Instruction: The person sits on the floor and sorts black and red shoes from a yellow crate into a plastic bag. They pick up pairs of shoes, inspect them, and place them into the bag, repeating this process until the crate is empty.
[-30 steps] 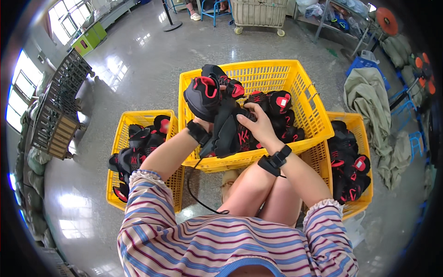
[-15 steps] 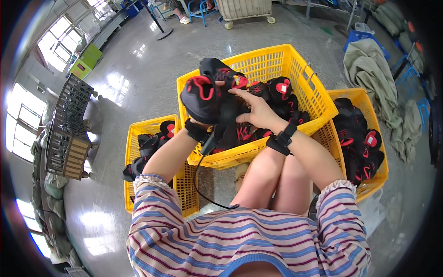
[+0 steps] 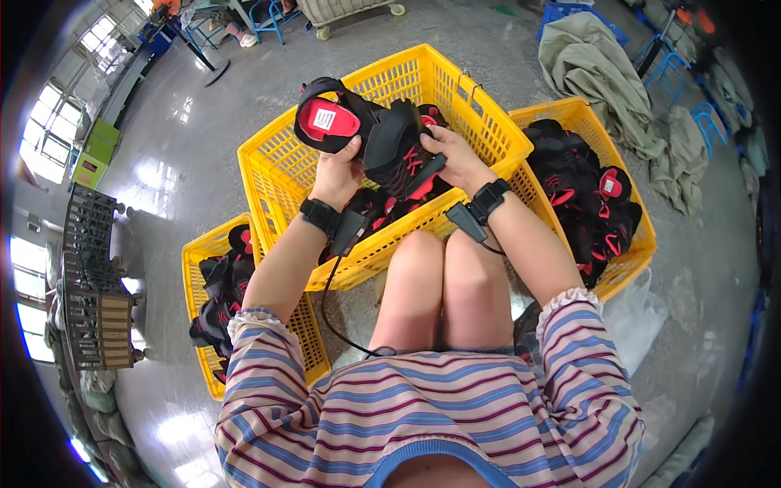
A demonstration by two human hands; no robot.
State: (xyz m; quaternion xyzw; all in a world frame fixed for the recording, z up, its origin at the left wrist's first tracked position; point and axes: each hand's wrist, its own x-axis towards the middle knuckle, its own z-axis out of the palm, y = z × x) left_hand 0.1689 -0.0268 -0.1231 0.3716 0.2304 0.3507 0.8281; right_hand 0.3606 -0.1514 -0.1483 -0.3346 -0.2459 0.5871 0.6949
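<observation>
Above the large yellow basket (image 3: 325, 272), my left hand (image 3: 340, 172) grips a black shoe upper (image 3: 366, 114). Its red tongue bears a white label and faces up. A second black shoe upper (image 3: 396, 142) with red laces lies against it, between my two hands. My right hand (image 3: 460, 161) is closed on this second upper near its edge, thumb on top. Whether the two uppers are joined cannot be made out. Below them, more black-and-red shoe uppers (image 3: 378, 213) lie in the basket, partly hidden by my hands and wrist straps.
To the right stands a yellow basket (image 3: 643, 244) full of black-and-red uppers. A smaller yellow basket (image 3: 195, 260) with more uppers is on the left. Grey-green cloth (image 3: 598, 77) lies heaped at the far right. A black cable (image 3: 327, 305) hangs from my left wrist.
The uppers have been turned, so the labelled red tongue now shows. My right hand has gone from loosely spread fingers to gripping an upper. The whole view has shifted.
</observation>
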